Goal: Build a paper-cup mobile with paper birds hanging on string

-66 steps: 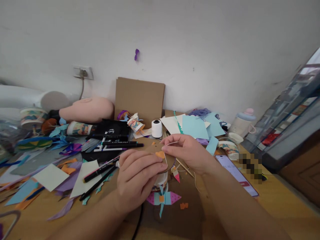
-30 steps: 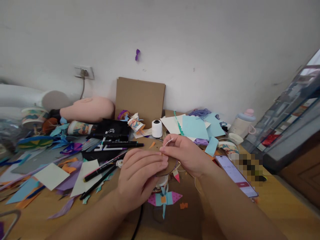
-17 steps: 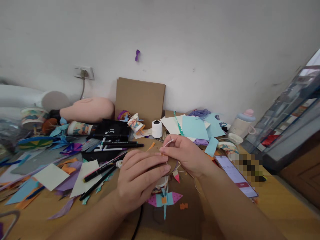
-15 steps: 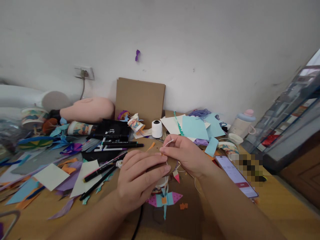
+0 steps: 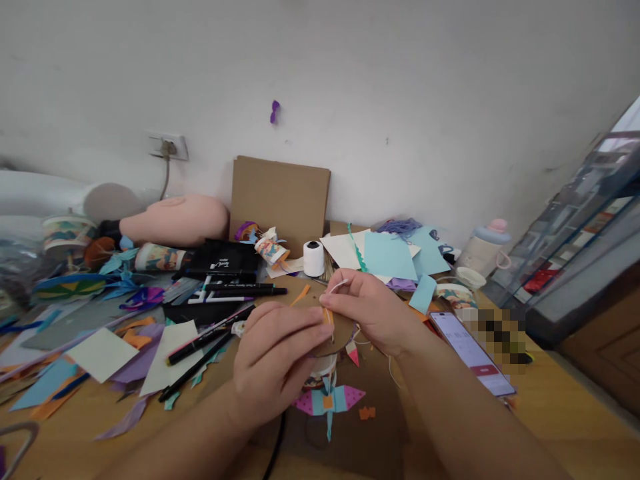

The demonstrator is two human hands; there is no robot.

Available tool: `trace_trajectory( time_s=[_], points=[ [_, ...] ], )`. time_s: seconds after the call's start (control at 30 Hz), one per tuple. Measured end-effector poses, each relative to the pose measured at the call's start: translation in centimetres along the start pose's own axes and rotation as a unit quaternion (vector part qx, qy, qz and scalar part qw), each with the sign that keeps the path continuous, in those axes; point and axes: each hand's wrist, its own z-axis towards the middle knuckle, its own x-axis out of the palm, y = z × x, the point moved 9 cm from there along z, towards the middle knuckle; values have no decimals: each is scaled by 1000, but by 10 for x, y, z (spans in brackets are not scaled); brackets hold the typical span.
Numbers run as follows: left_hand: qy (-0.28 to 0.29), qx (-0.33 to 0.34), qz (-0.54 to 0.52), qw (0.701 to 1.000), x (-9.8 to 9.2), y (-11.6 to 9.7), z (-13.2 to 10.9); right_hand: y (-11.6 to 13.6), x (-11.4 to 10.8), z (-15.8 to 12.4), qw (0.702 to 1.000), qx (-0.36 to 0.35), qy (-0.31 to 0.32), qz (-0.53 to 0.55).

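Observation:
A white string is pinched between the thumb and fingers of my right hand, its free end curving up. Below those fingertips is a narrow orange strip. My left hand lies over a brown cardboard disc, fingers together on its top and thumb hidden. Under the disc stands a patterned paper cup, partly covered by my left hand. A blue and pink folded-paper piece with an orange square hangs in front of the cup. Another pink paper point hangs at the right.
Markers and paper scraps crowd the left. Behind my hands are a white thread spool, a cardboard sheet and blue paper. A phone and a bottle are at the right.
My left fingers have drawn together and pulled back slightly to the left, so more of the orange strip and disc shows. My right hand stays pinched on the string.

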Motion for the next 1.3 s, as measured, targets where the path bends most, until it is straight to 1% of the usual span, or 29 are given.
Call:
trace_trajectory(
  time_s=[0.1, 0.17, 0.43, 0.57, 0.67, 0.8, 0.93, 1.13, 1.3],
  points=[
    [-24, -35, 16, 999, -3, 5, -2, -1, 0, 0, 1000, 4, 2, 13],
    [-26, -46, 25, 998, -4, 7, -2, -1, 0, 0, 1000, 5, 4, 15],
    [23, -23, -17, 999, 1, 10, 1, -1, 2, -1, 1000, 3, 9, 1],
    [22, -3, -15, 1000, 2, 13, 2, -1, 3, -1, 1000, 4, 11, 8],
    [51, 13, -44, 998, 5, 15, 0, 0, 2, -1, 1000, 6, 7, 12],
    [75, -22, -89, 993, 8, 25, -4, 0, 2, 0, 1000, 7, 8, 17],
    [93, -34, -120, 988, 10, 25, -1, -1, 2, -1, 1000, 6, 9, 28],
    [112, -11, -121, 986, 12, 19, 5, -4, -2, -1, 999, 13, -7, 46],
    [116, -17, -144, 983, 15, 21, 2, -7, -4, 1, 998, 9, -39, 51]
  ],
)
